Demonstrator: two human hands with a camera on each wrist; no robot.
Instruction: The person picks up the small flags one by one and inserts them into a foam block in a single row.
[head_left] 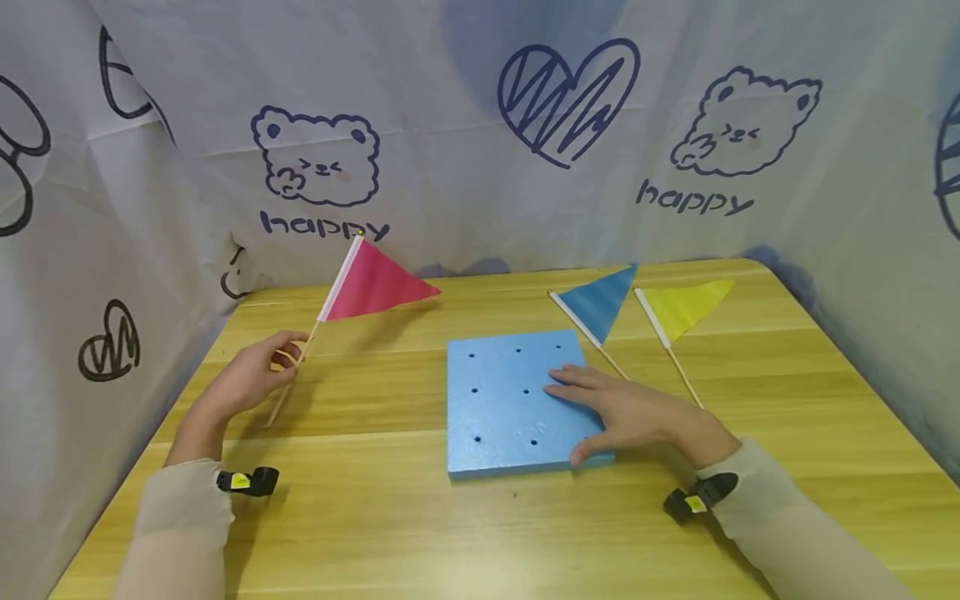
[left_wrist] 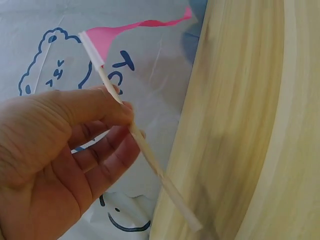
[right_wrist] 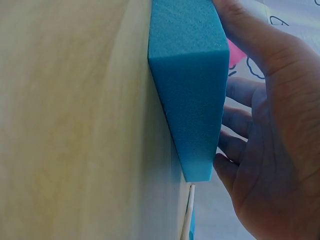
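Pink flag (head_left: 375, 287), pinched low on its thin stick by the left hand (head_left: 251, 379) just above the desk (head_left: 375, 517), seems very light and easily snapped, while the flat, open right hand (head_left: 637, 412) presses the soft foam block (head_left: 502, 408).

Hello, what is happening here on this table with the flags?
A person sits at a wooden table. The left hand pinches the stick of a pink flag and holds it tilted above the table. The right hand rests flat, with straight fingers, on a blue foam block that has small holes in its top. No flag stands in the block yet. A blue flag and a yellow flag lie on the table behind the right hand.
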